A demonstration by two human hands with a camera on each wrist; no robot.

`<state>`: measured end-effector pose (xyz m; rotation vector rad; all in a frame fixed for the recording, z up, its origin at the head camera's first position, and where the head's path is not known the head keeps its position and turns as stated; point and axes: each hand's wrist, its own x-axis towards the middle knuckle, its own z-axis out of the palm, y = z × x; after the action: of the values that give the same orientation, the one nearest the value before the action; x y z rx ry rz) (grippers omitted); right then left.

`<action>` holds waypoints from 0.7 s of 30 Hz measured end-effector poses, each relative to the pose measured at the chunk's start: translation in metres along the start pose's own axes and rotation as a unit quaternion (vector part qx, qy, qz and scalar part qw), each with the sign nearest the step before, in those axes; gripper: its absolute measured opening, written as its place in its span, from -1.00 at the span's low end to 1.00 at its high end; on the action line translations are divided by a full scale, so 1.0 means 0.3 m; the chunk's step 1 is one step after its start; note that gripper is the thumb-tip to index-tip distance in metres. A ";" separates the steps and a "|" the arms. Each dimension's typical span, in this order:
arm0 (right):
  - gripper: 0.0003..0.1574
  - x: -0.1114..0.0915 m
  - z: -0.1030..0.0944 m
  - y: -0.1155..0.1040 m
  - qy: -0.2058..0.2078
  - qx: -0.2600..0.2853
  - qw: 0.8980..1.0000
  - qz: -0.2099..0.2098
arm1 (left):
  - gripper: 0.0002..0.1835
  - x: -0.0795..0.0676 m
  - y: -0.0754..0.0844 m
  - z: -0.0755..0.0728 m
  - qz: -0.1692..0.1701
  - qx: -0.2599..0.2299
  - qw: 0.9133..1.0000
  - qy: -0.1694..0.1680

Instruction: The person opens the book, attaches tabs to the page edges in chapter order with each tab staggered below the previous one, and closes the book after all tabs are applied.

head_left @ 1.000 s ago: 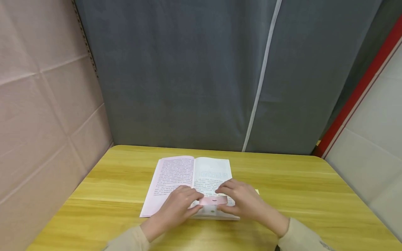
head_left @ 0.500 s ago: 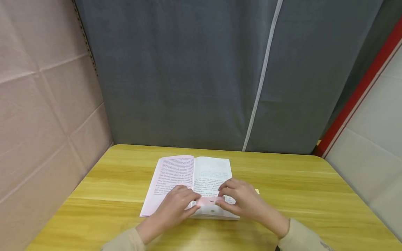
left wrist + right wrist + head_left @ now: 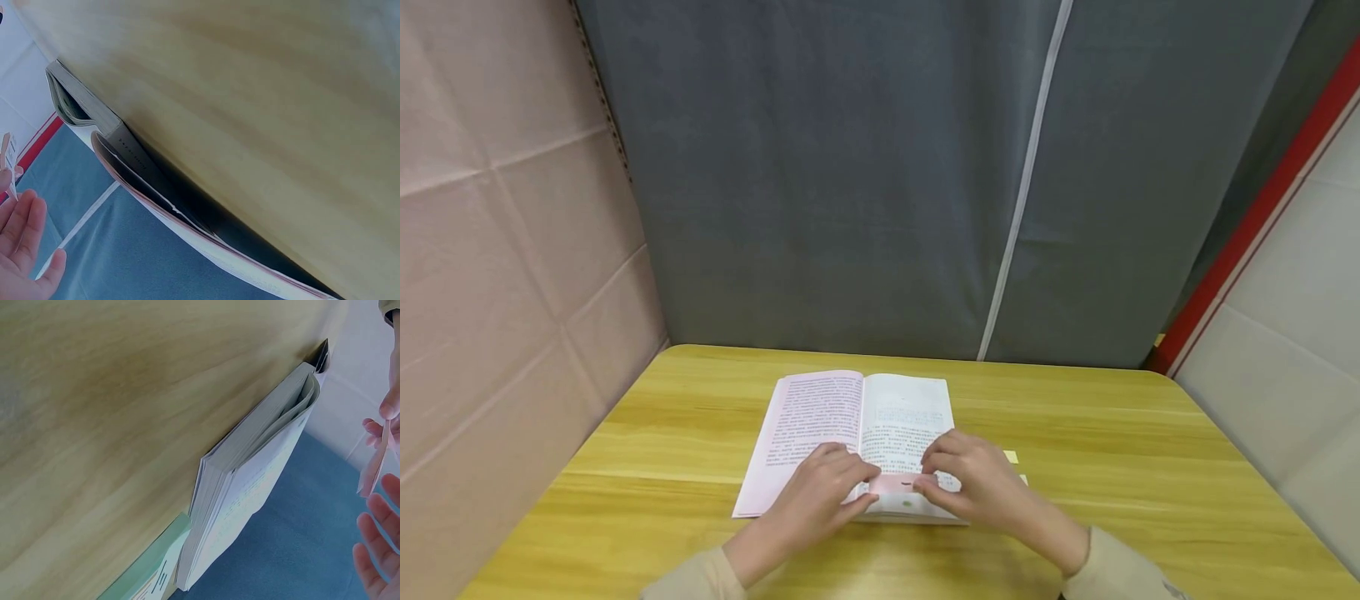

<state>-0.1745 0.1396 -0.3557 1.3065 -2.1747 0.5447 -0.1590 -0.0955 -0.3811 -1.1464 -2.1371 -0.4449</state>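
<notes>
Just above the lower part of an open book's right page (image 3: 904, 417), a pink paper strip (image 3: 891, 483) with a small dark curved mark stretches between the two hands. The left hand (image 3: 820, 487) pinches its left end between thumb and finger. At the right end, the right hand (image 3: 977, 483) pinches the strip, its thumb over the front. The left wrist view shows the strip (image 3: 10, 153) edge-on beside the left hand (image 3: 25, 244). In the right wrist view, the strip (image 3: 373, 469) hangs near the right hand's (image 3: 382, 540) spread outer fingers. The book's left page is pinkish (image 3: 812, 425).
The book lies flat on a yellow wood-grain table (image 3: 1112, 467). Pale yellow slips (image 3: 1012, 457) peek out behind the right hand; a green-edged item (image 3: 147, 569) lies beside the book in the right wrist view. A grey curtain (image 3: 850, 183) hangs behind the table.
The right thumb and fingers have moved in onto the strip's right end. The strip and left hand have shifted slightly left. The book has stayed almost in place.
</notes>
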 end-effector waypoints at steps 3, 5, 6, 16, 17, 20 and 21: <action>-0.86 0.000 0.002 -0.003 0.002 0.006 1.000 -0.003 | -0.82 -0.001 0.001 0.001 -0.001 0.001 1.000 0.000; -0.85 0.001 0.002 -0.004 0.003 0.007 1.000 -0.005 | -0.81 -0.001 0.002 0.001 -0.003 0.001 1.000 -0.003; -0.84 0.001 0.001 -0.005 0.005 0.007 1.000 -0.009 | -0.81 -0.001 0.002 0.001 -0.004 0.002 1.000 -0.003; -0.84 0.006 -0.009 -0.018 0.031 0.002 0.997 -0.074 | -0.79 -0.001 0.003 0.001 0.002 0.001 1.000 0.001; -0.84 0.007 -0.010 -0.019 0.034 0.001 0.996 -0.082 | -0.79 -0.001 0.003 0.001 0.003 0.001 1.000 0.002; -0.84 0.011 -0.012 -0.019 0.046 0.000 0.993 -0.106 | -0.79 -0.001 0.004 0.002 0.005 0.002 1.000 0.003; -0.85 0.012 -0.013 -0.019 0.050 0.000 0.992 -0.113 | -0.80 -0.001 0.004 0.002 0.005 0.001 1.000 0.004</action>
<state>-0.1698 0.1369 -0.3502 1.4695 -1.9152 0.5072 -0.1580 -0.0948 -0.3817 -1.1512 -2.1247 -0.4412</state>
